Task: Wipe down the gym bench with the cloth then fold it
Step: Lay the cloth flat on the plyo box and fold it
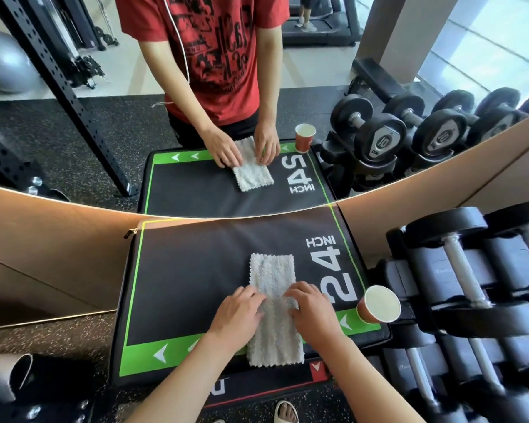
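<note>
Item: cloth (pixel 274 303), folded strip, frame ctr on bench (pixel 190 270); left hand (pixel 237 315) & right hand (pixel 313 314) flat, fingers straight, pressing crease, prob. for next fold; cup (pixel 379 303) right.

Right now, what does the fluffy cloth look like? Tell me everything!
The cloth is pale grey-white and nubbly like terry, with zigzag edges. It lies flat as a long folded strip on the black and green bench pad. The left hand and right hand press on its middle.
</note>
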Demonstrator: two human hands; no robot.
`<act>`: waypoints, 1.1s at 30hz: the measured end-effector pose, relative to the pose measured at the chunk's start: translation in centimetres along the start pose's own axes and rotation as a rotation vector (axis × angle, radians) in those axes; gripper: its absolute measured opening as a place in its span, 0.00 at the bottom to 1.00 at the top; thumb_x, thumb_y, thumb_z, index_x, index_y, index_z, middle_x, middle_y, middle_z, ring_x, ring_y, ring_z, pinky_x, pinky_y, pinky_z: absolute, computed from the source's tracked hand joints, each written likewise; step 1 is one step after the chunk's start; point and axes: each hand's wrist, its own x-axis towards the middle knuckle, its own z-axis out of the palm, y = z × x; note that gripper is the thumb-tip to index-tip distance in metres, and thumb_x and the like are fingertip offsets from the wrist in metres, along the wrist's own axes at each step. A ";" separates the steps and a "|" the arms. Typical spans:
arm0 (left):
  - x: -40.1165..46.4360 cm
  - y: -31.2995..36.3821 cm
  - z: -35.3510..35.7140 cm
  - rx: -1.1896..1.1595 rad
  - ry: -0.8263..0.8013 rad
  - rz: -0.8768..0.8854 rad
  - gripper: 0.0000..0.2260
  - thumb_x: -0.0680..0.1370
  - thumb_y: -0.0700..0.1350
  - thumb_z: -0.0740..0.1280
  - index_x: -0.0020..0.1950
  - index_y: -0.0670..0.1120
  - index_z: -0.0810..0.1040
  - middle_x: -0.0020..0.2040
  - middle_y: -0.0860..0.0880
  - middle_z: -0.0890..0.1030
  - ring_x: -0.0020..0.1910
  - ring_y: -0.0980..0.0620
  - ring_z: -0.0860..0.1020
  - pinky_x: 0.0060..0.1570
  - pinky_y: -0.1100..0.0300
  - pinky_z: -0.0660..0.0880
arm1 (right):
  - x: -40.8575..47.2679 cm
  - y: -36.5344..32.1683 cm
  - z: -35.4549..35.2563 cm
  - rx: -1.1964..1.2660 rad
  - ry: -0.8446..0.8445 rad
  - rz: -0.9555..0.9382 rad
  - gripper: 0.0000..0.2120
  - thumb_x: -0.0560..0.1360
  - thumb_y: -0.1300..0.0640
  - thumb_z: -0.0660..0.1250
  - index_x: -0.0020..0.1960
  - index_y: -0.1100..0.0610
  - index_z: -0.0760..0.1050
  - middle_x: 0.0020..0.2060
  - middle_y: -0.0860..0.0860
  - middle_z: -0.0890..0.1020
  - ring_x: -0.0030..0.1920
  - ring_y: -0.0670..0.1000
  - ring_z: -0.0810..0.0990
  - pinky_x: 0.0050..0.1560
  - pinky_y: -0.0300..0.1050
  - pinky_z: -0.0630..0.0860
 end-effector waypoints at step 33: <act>-1.4 -0.8 0.8 0.009 0.057 0.064 0.23 0.75 0.59 0.73 0.68 0.54 0.80 0.65 0.59 0.75 0.65 0.53 0.73 0.61 0.55 0.72 | -1.8 0.3 0.2 -0.051 -0.050 -0.130 0.17 0.81 0.51 0.63 0.68 0.46 0.78 0.62 0.41 0.75 0.61 0.47 0.74 0.59 0.48 0.75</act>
